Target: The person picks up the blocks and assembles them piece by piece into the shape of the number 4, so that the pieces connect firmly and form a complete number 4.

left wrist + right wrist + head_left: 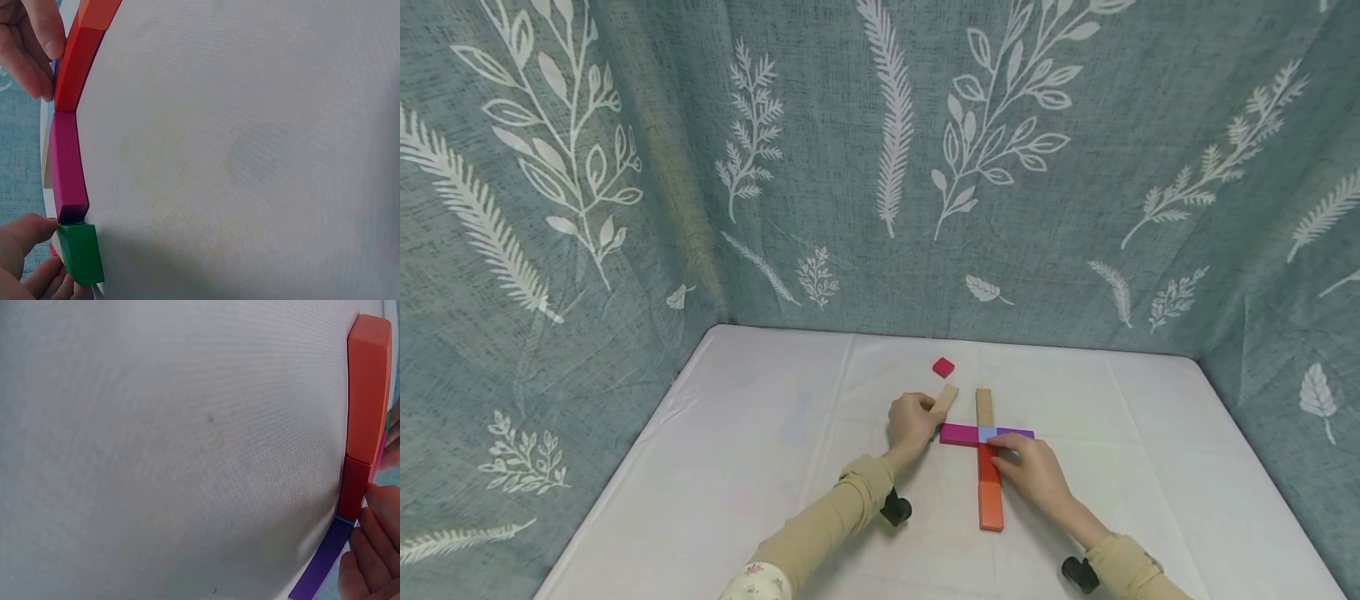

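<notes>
A cross of coloured wooden blocks lies on the white cloth. A light blue block [987, 434] is at its centre, a magenta block [959, 434] to the left, a purple block [1017, 432] to the right, a tan block [984, 407] behind, and a red block [988, 463] then an orange block [991, 507] in front. My left hand [913, 423] pinches a green block [81, 253] at the magenta block's left end; a second tan block [947, 398] slants away from those fingers. Fingertips of my right hand [1032, 469] touch the red block beside the centre.
A small red-pink block [943, 367] lies farther back by itself. White cloth covers the table [760, 392], and a blue-green leaf-patterned curtain [850, 167] hangs behind it and at both sides.
</notes>
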Tool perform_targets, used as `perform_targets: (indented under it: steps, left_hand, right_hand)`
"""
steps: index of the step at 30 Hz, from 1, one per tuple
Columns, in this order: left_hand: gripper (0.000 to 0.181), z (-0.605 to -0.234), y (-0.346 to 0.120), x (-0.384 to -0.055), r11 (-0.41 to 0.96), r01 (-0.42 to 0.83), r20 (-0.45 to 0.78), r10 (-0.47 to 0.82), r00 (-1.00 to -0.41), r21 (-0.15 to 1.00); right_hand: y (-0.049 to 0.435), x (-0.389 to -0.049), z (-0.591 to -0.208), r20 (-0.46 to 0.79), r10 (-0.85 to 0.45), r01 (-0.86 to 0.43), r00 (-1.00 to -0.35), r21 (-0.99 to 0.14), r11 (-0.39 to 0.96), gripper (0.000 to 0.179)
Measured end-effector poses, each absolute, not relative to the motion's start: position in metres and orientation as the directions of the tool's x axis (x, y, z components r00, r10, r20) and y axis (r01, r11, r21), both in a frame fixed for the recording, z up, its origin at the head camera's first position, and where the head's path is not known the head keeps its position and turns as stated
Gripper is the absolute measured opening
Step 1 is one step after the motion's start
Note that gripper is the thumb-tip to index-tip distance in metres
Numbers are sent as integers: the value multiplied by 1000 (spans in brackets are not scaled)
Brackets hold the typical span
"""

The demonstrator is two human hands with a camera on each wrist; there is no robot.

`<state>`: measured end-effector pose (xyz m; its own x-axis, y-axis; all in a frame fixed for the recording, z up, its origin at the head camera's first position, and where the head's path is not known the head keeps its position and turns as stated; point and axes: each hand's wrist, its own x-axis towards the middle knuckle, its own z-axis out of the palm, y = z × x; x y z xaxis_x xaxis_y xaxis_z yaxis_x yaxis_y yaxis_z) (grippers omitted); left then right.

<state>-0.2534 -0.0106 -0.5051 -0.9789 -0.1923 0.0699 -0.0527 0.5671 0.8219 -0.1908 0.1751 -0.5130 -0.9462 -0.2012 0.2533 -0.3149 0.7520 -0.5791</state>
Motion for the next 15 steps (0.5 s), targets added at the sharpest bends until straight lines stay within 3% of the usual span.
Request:
perform_targets:
  steps: [15]
  left_hand:
    - [16, -508, -14, -252, 574, -38, 81, -180, -980, 818]
  right_hand:
    - [172, -186, -513, 246, -187, -299, -951, -582, 756, 29]
